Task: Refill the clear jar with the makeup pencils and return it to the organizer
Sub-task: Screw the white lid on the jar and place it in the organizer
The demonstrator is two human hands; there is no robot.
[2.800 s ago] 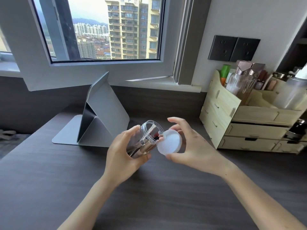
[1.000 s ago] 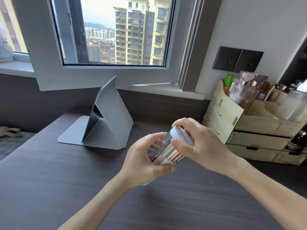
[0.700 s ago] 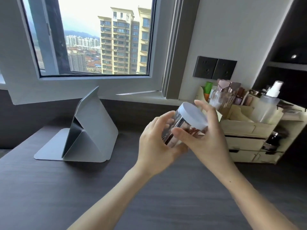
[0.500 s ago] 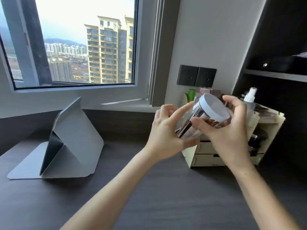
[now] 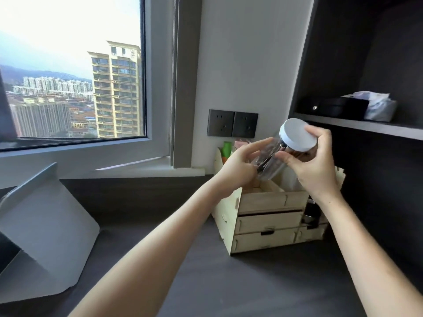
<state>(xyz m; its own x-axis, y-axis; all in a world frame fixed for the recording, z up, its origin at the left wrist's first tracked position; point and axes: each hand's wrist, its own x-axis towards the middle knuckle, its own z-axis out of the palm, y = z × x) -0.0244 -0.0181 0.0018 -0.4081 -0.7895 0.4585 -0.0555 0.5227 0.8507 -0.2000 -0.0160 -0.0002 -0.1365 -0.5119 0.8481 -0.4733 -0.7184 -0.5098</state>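
At the far left a grey folded stand (image 5: pixel 43 229) is set on the dark counter (image 5: pixel 206 282), below the window (image 5: pixel 71 72). Two dark sockets (image 5: pixel 232 123) are fixed to the wall right of the window frame. The left hand (image 5: pixel 240 165) is raised over the wooden organizer (image 5: pixel 267 216), its fingers loosely spread and curved against the lower side of the jar (image 5: pixel 274 161); whether they grip it firmly cannot be told. The jar is held tilted in the air, just above the organizer's open top compartments and not touching them. Dark pencils (image 5: pixel 266 164) are seen through its clear wall, blurred. A white lid (image 5: pixel 297 137) is seated on the jar's upper end. The right hand (image 5: pixel 313 163) is closed around the lidded end, thumb below and fingers over the lid's rim. A green item (image 5: pixel 226 149) stands in the organizer's back left corner. On the shelf (image 5: pixel 366 126) at upper right lies a dark box (image 5: pixel 338 108) beside a pale bundle (image 5: pixel 377 106).
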